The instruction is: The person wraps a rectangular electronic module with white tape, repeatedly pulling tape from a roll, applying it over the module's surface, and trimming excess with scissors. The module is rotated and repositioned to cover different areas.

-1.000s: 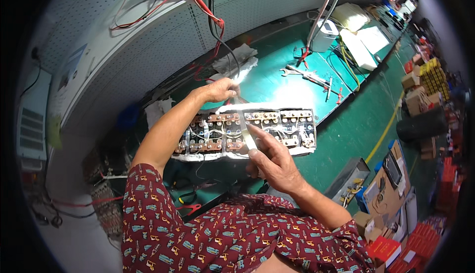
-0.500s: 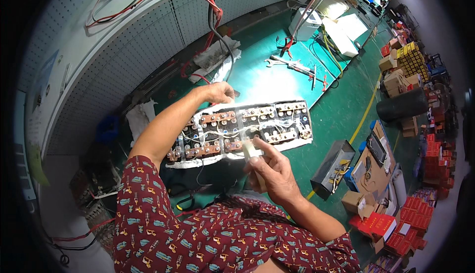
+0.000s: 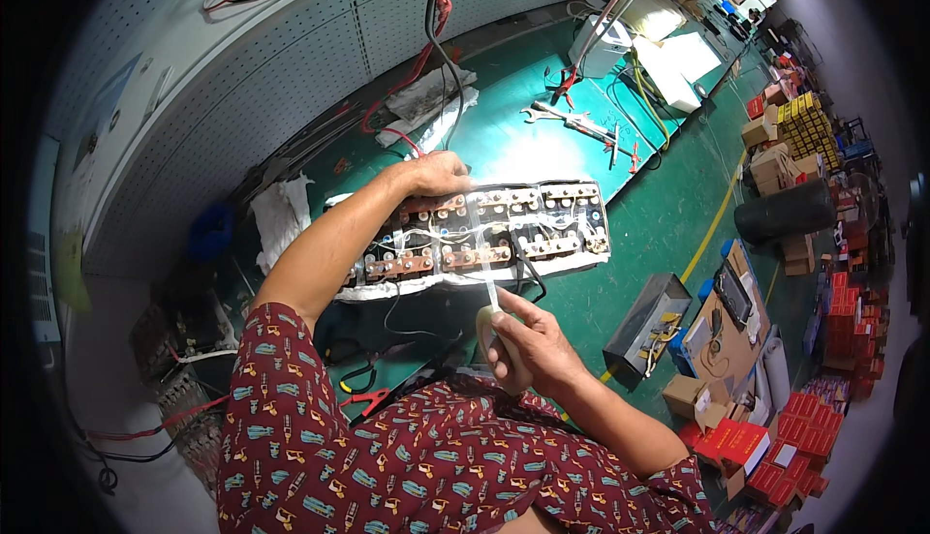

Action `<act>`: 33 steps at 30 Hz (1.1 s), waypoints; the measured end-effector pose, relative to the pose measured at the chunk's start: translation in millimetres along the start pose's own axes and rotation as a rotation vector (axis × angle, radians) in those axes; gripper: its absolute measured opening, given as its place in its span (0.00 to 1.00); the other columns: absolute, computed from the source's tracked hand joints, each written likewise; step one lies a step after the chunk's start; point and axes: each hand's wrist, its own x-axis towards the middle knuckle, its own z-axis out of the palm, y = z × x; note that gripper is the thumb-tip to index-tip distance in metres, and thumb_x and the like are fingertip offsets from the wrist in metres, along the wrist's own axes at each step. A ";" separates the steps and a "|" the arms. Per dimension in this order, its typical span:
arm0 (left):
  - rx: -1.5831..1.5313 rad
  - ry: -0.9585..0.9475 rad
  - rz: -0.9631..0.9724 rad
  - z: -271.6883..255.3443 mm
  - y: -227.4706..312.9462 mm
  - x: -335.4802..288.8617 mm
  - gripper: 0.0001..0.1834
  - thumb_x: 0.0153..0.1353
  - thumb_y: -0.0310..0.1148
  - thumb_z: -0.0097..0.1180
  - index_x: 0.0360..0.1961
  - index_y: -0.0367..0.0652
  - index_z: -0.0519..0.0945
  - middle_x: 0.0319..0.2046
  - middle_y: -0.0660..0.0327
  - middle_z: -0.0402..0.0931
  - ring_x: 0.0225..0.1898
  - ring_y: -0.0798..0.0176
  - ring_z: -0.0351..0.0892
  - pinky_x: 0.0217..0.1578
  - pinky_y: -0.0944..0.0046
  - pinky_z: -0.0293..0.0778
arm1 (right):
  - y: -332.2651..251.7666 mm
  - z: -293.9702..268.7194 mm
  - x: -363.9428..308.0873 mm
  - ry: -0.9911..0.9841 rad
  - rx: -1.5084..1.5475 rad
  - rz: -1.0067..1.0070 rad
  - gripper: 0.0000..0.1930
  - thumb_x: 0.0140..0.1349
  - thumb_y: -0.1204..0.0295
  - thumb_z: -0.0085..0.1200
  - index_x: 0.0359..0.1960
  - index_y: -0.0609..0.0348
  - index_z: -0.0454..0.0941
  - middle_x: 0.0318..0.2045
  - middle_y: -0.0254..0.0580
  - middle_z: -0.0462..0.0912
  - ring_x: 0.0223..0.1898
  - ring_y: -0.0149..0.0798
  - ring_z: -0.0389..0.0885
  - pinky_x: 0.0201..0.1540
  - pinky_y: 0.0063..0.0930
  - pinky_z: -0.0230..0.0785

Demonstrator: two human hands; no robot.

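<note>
1. Head view, what is hard to see: the left forearm covers part of the left end of the long pack, which has metal bars and bolts on top. The tips of the left hand are hidden, so I cannot tell what they pinch, if anything. Its fingers are curled in close together. A bright glow washes out the green table just past the pack. The clear strip of tape is see-through and hard to follow on the pack.
2. Head view, which way things point: the pack's long side runs from left to right, with its right end tipped a little away from the person. The strip goes across it the short way, from the near side to the far side.
3. Head view, where things are: the pack lies on the table between the two hands. The left hand is at its far edge. The right hand is near its close edge, with thumb and fingers squeezed around a pale roll of tape. The strip stretches from this roll up to the pack.
</note>
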 end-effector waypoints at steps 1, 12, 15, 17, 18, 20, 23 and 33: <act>-0.001 -0.006 -0.017 0.3 2.5 -1.4 0.21 0.72 0.44 0.57 0.34 0.34 0.85 0.23 0.62 0.81 0.23 0.68 0.77 0.26 0.60 0.75 | 1.9 -0.1 0.3 -0.013 0.016 0.031 0.25 0.77 0.66 0.51 0.72 0.58 0.67 0.24 0.40 0.81 0.19 0.31 0.78 0.21 0.23 0.72; 0.119 0.187 0.033 15.3 -7.5 -6.2 0.23 0.66 0.45 0.57 0.40 0.30 0.85 0.34 0.42 0.86 0.38 0.46 0.86 0.42 0.48 0.79 | 39.3 -16.7 20.1 -0.050 0.047 0.036 0.10 0.74 0.73 0.52 0.54 0.58 0.75 0.27 0.42 0.82 0.22 0.32 0.82 0.19 0.23 0.75; 0.094 0.627 0.035 37.4 14.9 -45.2 0.18 0.66 0.46 0.58 0.37 0.40 0.86 0.35 0.46 0.85 0.38 0.42 0.86 0.42 0.46 0.78 | 34.4 -26.2 21.3 -0.029 0.011 0.021 0.10 0.74 0.70 0.52 0.52 0.58 0.74 0.25 0.42 0.82 0.17 0.32 0.80 0.17 0.24 0.74; -0.085 0.980 0.228 47.0 8.6 -94.8 0.14 0.67 0.38 0.62 0.36 0.34 0.83 0.28 0.49 0.81 0.28 0.61 0.79 0.33 0.58 0.74 | 33.6 -32.4 19.3 -0.062 0.018 0.005 0.09 0.74 0.69 0.52 0.51 0.56 0.71 0.23 0.41 0.81 0.15 0.34 0.77 0.16 0.27 0.71; -0.098 1.118 0.333 54.9 3.8 -128.2 0.12 0.67 0.33 0.61 0.33 0.33 0.81 0.24 0.54 0.77 0.26 0.69 0.73 0.30 0.63 0.70 | 33.2 -33.7 18.9 -0.071 0.037 0.016 0.09 0.75 0.69 0.52 0.52 0.56 0.70 0.23 0.42 0.81 0.15 0.34 0.77 0.16 0.26 0.70; -0.089 1.291 0.274 91.6 -16.1 -204.2 0.12 0.69 0.32 0.59 0.31 0.33 0.79 0.22 0.57 0.76 0.25 0.70 0.71 0.28 0.63 0.69 | 34.6 -33.5 21.3 -0.114 0.040 0.031 0.09 0.75 0.69 0.51 0.52 0.55 0.70 0.24 0.42 0.81 0.15 0.34 0.78 0.16 0.27 0.69; 0.087 1.238 0.025 176.2 -68.7 -271.8 0.12 0.65 0.32 0.61 0.27 0.37 0.77 0.24 0.50 0.76 0.27 0.46 0.79 0.28 0.53 0.71 | 34.9 -34.4 20.4 -0.145 0.033 0.037 0.09 0.76 0.68 0.52 0.52 0.54 0.70 0.24 0.43 0.81 0.16 0.34 0.78 0.16 0.26 0.69; 0.635 0.606 -0.390 359.5 -207.0 -288.8 0.31 0.47 0.31 0.68 0.55 0.36 0.74 0.50 0.46 0.74 0.56 0.40 0.73 0.50 0.44 0.75 | 29.0 -37.6 21.8 -0.174 0.053 0.014 0.09 0.76 0.66 0.53 0.48 0.55 0.70 0.24 0.41 0.81 0.17 0.32 0.79 0.18 0.24 0.74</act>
